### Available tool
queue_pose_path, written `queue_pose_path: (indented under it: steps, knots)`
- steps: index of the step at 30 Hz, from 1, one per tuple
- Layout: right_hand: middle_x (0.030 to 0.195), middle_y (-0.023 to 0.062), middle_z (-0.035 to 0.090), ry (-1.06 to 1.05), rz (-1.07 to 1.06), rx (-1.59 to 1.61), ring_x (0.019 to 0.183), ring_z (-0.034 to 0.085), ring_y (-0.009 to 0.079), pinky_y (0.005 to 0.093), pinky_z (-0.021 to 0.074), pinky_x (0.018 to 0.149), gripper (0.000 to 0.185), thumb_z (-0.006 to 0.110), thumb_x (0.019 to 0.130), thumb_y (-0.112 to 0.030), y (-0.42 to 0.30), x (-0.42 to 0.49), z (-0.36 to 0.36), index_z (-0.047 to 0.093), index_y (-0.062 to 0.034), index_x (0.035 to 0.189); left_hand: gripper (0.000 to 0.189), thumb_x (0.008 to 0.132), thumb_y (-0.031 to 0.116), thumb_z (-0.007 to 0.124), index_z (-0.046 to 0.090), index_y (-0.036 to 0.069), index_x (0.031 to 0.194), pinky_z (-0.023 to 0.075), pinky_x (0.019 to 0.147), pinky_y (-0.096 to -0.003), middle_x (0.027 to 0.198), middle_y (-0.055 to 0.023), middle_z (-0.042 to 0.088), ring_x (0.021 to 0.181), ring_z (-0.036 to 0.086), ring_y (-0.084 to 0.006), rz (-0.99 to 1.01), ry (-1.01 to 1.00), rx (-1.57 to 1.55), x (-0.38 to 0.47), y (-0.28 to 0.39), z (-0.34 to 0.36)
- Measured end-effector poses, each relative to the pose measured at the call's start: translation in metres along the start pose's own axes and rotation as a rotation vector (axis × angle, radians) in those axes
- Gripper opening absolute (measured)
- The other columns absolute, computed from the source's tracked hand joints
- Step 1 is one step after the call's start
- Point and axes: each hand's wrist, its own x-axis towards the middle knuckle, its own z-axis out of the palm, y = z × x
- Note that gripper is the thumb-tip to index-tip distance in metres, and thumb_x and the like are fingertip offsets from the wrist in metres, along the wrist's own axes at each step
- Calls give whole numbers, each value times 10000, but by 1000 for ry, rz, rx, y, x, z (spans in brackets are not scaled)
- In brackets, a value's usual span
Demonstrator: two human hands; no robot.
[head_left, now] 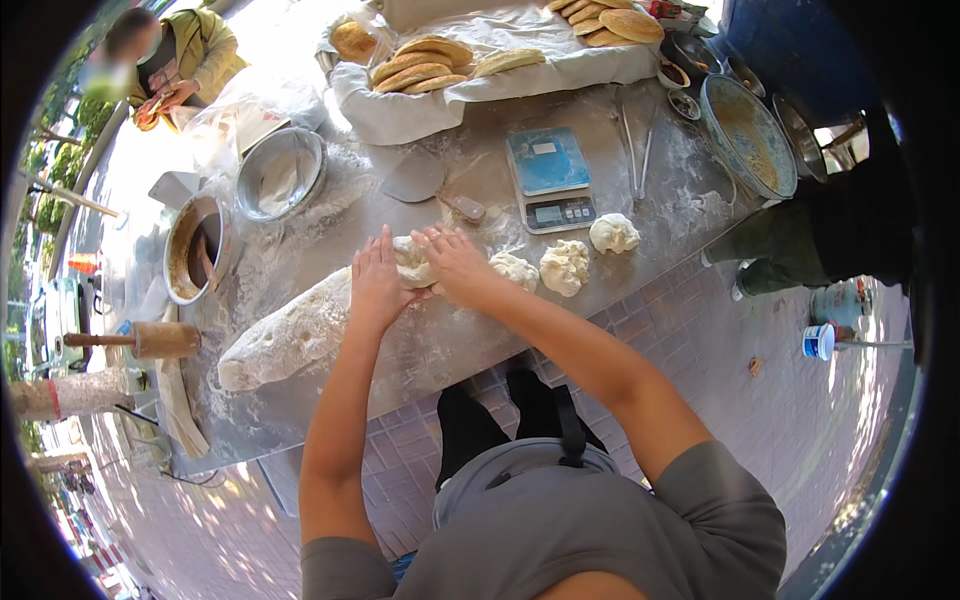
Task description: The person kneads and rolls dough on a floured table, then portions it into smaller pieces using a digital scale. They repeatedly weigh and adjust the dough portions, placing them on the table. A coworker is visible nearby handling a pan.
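Observation:
A long floured log of dough [292,334] lies slantwise on the metal worktable, its right end between my hands. My left hand [379,281] rests across the log, fingers stretched away from me and thumb towards the right hand. Over the tip of the dough, my right hand [459,264] curves its fingers, the thumb low near the left one. Part of the dough shows between them; what is under the palms is hidden. Three torn dough lumps sit to the right: one [514,271] close by my right wrist, a second [564,268], and a third [614,233] below the digital scale [550,176].
Behind stands a cloth-lined tray [397,124] of flat breads. A dough scraper [415,177], flour bowl [281,174], pot [195,247] and wooden roller [165,340] occupy the left and middle. Bowls [748,136] crowd the right. A person [187,56] stands across the table.

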Motion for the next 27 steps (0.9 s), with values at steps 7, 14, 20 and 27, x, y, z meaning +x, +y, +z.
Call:
queue_pose_path:
  steps: [7,14,20,27]
  knots:
    - [1094,185,541,-51,274,602,1037,528,349,423,445,871,346,659,721,-152,-14,49,-32,642,-36,1046,815,658,262,829,430,47,1336,457,884,-392,1143,-149,618,1059,593,-306,-143,-111,-526,21,-18,-10]
    - [1181,155,565,246,382,817,1096,566,313,385,452,908,623,814,714,-321,-71,57,-29,495,-144,1219,230,774,111,672,640,34,988,515,736,-345,921,-134,689,877,678,-281,13,71,-827,34,-15,-42]
    - [960,100,658,576,511,844,883,658,231,327,509,781,468,756,774,-213,-63,56,8,506,-102,1153,252,780,160,651,648,35,999,514,739,-400,924,-196,679,931,640,-379,-69,-41,-709,36,-5,-27]
    - [988,100,605,660,632,884,907,602,196,315,487,791,399,702,822,-150,-66,63,-14,483,-54,1142,445,818,418,631,647,-12,933,490,761,-482,917,-254,660,911,630,-420,-457,-234,-303,51,-40,0]
